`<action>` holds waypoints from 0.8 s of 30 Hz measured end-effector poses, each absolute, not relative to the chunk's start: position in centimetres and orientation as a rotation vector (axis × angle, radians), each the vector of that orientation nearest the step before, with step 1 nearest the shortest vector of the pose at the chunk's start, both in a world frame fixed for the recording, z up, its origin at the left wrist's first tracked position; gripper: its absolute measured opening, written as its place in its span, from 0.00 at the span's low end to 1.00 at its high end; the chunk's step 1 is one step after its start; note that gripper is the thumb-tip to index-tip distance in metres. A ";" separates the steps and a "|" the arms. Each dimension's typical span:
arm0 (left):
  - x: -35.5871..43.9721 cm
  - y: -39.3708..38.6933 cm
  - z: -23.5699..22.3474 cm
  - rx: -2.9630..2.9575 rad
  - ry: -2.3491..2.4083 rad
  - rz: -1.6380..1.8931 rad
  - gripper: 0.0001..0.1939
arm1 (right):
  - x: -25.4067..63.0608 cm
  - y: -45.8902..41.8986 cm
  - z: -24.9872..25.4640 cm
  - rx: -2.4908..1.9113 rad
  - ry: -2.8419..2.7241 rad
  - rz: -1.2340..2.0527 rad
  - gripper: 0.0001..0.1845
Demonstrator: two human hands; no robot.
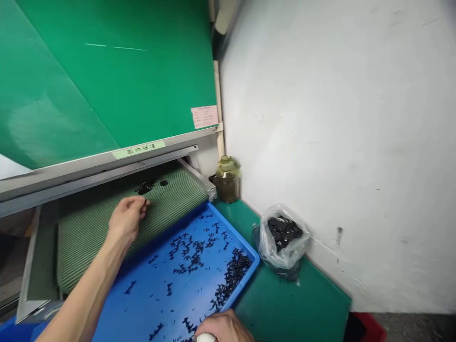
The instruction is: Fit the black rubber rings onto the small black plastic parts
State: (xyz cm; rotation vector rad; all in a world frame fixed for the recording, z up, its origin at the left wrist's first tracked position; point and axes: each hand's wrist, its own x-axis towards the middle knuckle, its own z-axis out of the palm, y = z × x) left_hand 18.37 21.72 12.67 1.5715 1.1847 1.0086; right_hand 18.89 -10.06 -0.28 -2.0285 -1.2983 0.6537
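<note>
My left hand (126,216) hovers over the green ribbed conveyor belt (178,190), its fingertips pinched together; what they hold, if anything, cannot be made out. Just beyond it on the belt lie a cluster of shiny black pieces (145,187) and a single flat black disc (164,183). At the bottom edge of the view, my right hand (228,327) is curled by the near right side of the blue tray (228,223). Something white and rounded (205,337) shows at its thumb side, cut off by the frame. Many small black scraps (237,268) lie in the tray, heaped along its right side.
A clear plastic bag (283,256) of black discs stands on the green tabletop (285,304) against the white wall (338,142). Behind the tray's far corner is a yellowish jug (228,183). A metal-edged green panel (142,71) overhangs the belt. Something red (372,327) sits at lower right.
</note>
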 end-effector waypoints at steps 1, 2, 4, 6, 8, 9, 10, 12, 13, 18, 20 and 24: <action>17.6 19.9 12.3 1.344 1.002 0.933 0.06 | 19.1 -10.4 0.3 -2.054 -1.231 0.618 0.23; 16.7 17.6 11.9 1.275 0.935 0.863 0.05 | 19.2 -10.9 1.0 -2.046 -1.179 0.586 0.23; 14.6 12.4 10.9 1.098 0.858 0.772 0.04 | 19.5 -12.1 2.5 -1.959 -1.161 0.519 0.24; 12.6 7.0 9.8 0.911 0.745 0.701 0.16 | 19.8 -13.4 3.9 -1.854 -1.189 0.489 0.24; 11.0 2.4 8.8 0.778 0.661 0.642 0.18 | 20.2 -14.4 4.9 -1.799 -1.198 0.484 0.22; 10.4 0.6 8.4 0.725 0.621 0.627 0.17 | 20.4 -14.7 5.4 -1.790 -1.211 0.464 0.21; 9.8 -0.8 8.2 0.677 0.590 0.626 0.17 | 20.5 -15.0 5.9 -1.787 -1.230 0.432 0.20; 8.6 -2.9 7.9 0.620 0.529 0.636 0.16 | 20.3 -15.5 6.9 -1.786 -1.293 0.354 0.19; 8.0 -3.7 7.8 0.610 0.504 0.647 0.15 | 20.0 -15.8 7.6 -1.786 -1.332 0.314 0.18; 5.8 -5.6 8.2 0.684 0.476 0.662 0.18 | 17.6 -16.7 10.6 -1.758 -1.561 0.040 0.20; 5.4 -5.9 8.5 0.737 0.501 0.650 0.19 | 16.9 -16.5 11.4 -1.757 -1.650 -0.093 0.19; 5.0 -6.3 9.0 0.817 0.540 0.648 0.17 | 16.5 -16.0 12.2 -1.749 -1.792 -0.281 0.17</action>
